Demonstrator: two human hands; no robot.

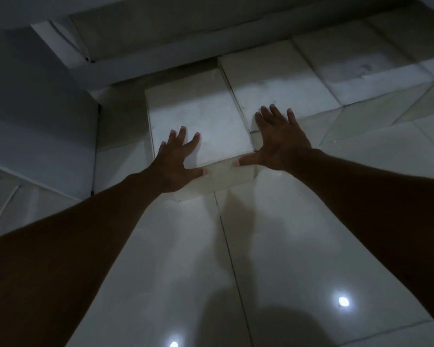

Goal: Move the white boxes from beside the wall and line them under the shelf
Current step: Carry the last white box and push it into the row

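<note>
The floor point(298, 246) is pale glossy tile, dim under poor light. A dark grout line point(229, 259) runs from near the middle down toward the bottom edge, and a fainter one crosses at the lower right. Two bright light spots point(343, 301) gleam on the tile, one at the lower right and one cut by the bottom edge. A broad soft shadow point(281, 326) spreads low in the middle. At the left stands a grey panel point(40, 136), its lower edge slanting across the floor.
</note>
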